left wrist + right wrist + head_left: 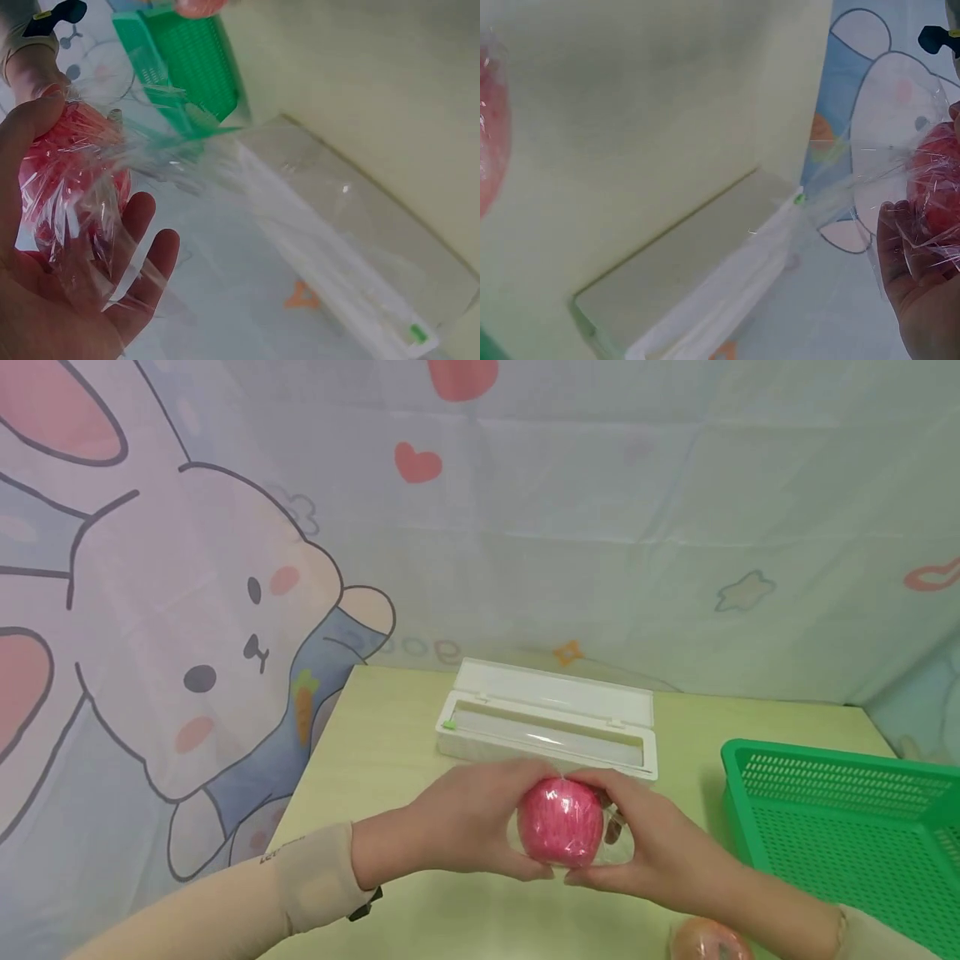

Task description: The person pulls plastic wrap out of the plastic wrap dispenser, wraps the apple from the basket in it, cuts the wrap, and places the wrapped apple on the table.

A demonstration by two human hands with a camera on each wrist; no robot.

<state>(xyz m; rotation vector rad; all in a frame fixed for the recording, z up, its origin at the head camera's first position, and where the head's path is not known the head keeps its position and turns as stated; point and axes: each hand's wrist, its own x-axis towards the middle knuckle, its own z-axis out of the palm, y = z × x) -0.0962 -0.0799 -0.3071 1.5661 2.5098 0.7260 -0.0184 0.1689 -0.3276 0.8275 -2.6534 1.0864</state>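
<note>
A pinkish-red apple (561,823) with clear plastic film around it is held up above the table between both hands. My left hand (480,818) grips its left side, thumb below and fingers over the top. On the opposite side my right hand (637,835) grips it in the same way. In the left wrist view, loose crinkled film (90,232) hangs from the apple (71,142) across the left fingers. The right wrist view shows film trailing from the apple (937,180) beside the right hand (922,300).
Behind the hands stands a white cling film dispenser (547,735), lid raised, with a small green piece at its left end. A green basket (738,793) is at the right. Near the front edge lies an orange-red wrapped fruit (708,939). A cartoon-printed cloth (562,527) hangs behind the table.
</note>
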